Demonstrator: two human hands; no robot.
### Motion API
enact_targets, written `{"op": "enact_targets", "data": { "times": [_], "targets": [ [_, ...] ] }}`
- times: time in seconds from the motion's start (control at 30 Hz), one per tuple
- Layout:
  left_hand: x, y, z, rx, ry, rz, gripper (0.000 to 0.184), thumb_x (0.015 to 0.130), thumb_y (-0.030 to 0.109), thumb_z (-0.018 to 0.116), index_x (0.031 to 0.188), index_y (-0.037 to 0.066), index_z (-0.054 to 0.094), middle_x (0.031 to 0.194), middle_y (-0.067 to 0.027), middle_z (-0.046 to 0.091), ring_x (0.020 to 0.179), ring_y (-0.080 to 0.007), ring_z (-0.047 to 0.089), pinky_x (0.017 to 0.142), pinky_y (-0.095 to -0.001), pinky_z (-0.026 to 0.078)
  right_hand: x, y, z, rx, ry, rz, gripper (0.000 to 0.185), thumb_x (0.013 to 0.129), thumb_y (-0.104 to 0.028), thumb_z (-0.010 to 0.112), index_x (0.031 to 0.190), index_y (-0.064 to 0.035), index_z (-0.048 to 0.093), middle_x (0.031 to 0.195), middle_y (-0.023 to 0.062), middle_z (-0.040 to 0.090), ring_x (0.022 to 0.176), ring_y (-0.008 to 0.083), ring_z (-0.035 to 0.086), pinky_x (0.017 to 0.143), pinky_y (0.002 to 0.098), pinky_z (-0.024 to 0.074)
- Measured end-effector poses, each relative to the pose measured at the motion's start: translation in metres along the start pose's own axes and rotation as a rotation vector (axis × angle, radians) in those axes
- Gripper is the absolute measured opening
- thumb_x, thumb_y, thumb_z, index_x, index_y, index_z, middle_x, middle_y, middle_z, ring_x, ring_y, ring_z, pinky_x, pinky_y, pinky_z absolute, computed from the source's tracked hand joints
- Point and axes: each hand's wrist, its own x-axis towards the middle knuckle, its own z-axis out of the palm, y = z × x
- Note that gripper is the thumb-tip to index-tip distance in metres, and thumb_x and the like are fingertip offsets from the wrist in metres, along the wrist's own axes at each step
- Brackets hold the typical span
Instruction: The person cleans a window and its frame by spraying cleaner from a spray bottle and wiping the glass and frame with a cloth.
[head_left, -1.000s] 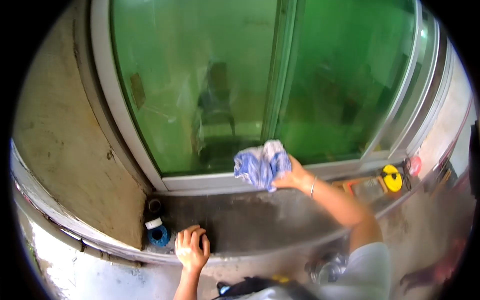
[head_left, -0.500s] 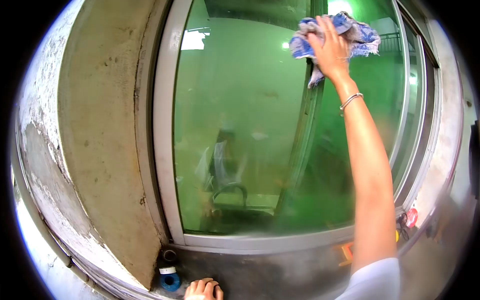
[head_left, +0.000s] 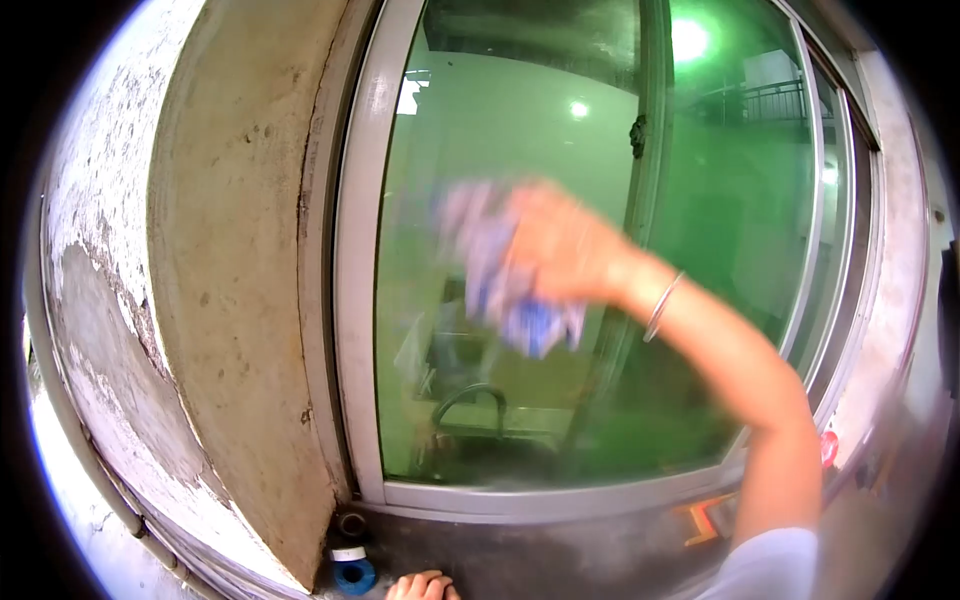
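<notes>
My right hand [head_left: 562, 243], smeared by motion, is closed on a crumpled blue and white cloth [head_left: 485, 250]. Hand and cloth are in front of the left part of the green-tinted window pane [head_left: 490, 125]; blur hides how closely the cloth touches the glass. At the bottom edge, my left hand [head_left: 424, 586] rests on the dark ledge [head_left: 570, 555], its fingers stretched forward and holding nothing visible. Just left of it lies a blue ring-shaped roll [head_left: 355, 576] with a white part on top.
A metal frame [head_left: 362, 260] borders the glass, with a stained concrete wall [head_left: 225, 250] to its left. On the ledge are a small dark round object [head_left: 352, 523] by the corner and an orange item [head_left: 702, 522]. Something red [head_left: 829, 449] shows farther right.
My right hand has swept the cloth from the upper right of the window down and left, its elbow now bent. The view has shifted slightly; my left hand stays on the ledge.
</notes>
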Motion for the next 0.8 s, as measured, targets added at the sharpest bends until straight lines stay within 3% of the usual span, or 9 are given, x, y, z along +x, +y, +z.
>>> {"op": "enact_targets", "data": {
  "times": [0.07,0.1,0.13,0.2,0.27,0.43,0.6,0.7,0.8],
  "targets": [
    [0.0,0.0,-0.004,-0.019,-0.039,-0.006,0.024,0.076,0.018,0.064,0.098,0.008,0.064,0.099,-0.0124,0.062,0.089,-0.0306,0.058,0.077,-0.0426,0.047,0.02,0.083,-0.034,-0.003,-0.096,0.406,0.02,0.087,-0.024,0.055,0.095,-0.0163,0.071,0.103,0.0037,0.068,0.107,0.0243,0.056,0.089,0.0393,0.0441],
    [-0.001,-0.001,-0.007,-0.034,-0.08,-0.017,0.024,0.077,0.018,0.064,0.099,0.008,0.064,0.1,-0.0128,0.062,0.09,-0.0308,0.058,0.077,-0.0427,0.047,0.008,0.142,-0.033,-0.356,0.227,0.296,0.024,0.088,-0.025,0.055,0.103,-0.0131,0.069,0.111,0.0078,0.066,0.104,0.0274,0.06,0.091,0.0399,0.0453],
    [0.0,-0.001,-0.008,-0.049,-0.11,-0.03,0.024,0.077,0.018,0.063,0.099,0.008,0.063,0.101,-0.0133,0.062,0.091,-0.031,0.057,0.078,-0.0429,0.047,-0.008,0.186,-0.04,-0.193,0.304,0.594,0.037,0.091,-0.028,0.052,0.125,-0.0167,0.059,0.137,0.0047,0.053,0.126,0.0251,0.049,0.104,0.0359,0.0359],
    [0.001,0.0,-0.01,-0.064,-0.059,-0.028,0.024,0.078,0.018,0.064,0.099,0.007,0.064,0.101,-0.0132,0.061,0.091,-0.0309,0.057,0.078,-0.0425,0.047,-0.025,0.214,-0.071,-0.71,-0.201,1.116,0.055,0.093,-0.05,0.042,0.138,-0.0186,0.047,0.149,0.0057,0.039,0.125,0.0272,0.05,0.107,0.0451,0.0328],
    [0.001,0.002,-0.005,-0.057,-0.02,-0.047,0.022,0.076,0.017,0.065,0.096,0.007,0.064,0.101,-0.0122,0.062,0.089,-0.0307,0.057,0.076,-0.0419,0.047,-0.031,0.236,-0.042,-0.365,0.374,1.097,0.06,0.09,-0.053,0.047,0.139,-0.0188,0.046,0.146,0.0085,0.043,0.125,0.0301,0.05,0.105,0.0441,0.036],
    [0.003,0.002,-0.002,-0.043,0.001,-0.012,0.021,0.074,0.016,0.067,0.093,0.008,0.064,0.098,-0.0108,0.063,0.085,-0.0303,0.058,0.072,-0.0416,0.048,0.038,0.062,-0.009,0.13,0.203,0.4,0.067,0.078,-0.033,0.069,0.137,-0.0118,0.046,0.142,0.0139,0.045,0.129,0.0358,0.044,0.106,0.0429,0.0366],
    [0.004,0.003,-0.006,-0.045,-0.013,-0.007,0.021,0.073,0.016,0.067,0.093,0.009,0.064,0.096,-0.0107,0.063,0.084,-0.0307,0.058,0.072,-0.042,0.048,0.017,-0.091,0.066,0.575,0.061,-0.355,0.038,0.072,-0.024,0.061,0.109,-0.0171,0.063,0.117,0.0027,0.061,0.13,0.0291,0.042,0.115,0.0445,0.03],
    [0.003,0.003,-0.007,-0.039,-0.018,-0.011,0.022,0.073,0.015,0.066,0.093,0.008,0.064,0.096,-0.0111,0.063,0.084,-0.0304,0.058,0.071,-0.0421,0.048,0.021,-0.106,0.058,0.637,-0.026,-0.46,0.026,0.077,-0.026,0.057,0.101,-0.0178,0.062,0.105,0.002,0.063,0.127,0.0284,0.046,0.115,0.0448,0.0302],
    [0.003,-0.001,-0.004,-0.06,-0.008,-0.01,0.022,0.072,0.014,0.066,0.094,0.008,0.064,0.096,-0.0114,0.063,0.083,-0.0302,0.059,0.071,-0.042,0.048,0.049,-0.035,0.02,0.31,-0.123,-0.008,0.025,0.073,-0.031,0.062,0.094,-0.0202,0.071,0.096,0.0101,0.067,0.105,0.0312,0.057,0.092,0.0418,0.0467]
  ]
}}
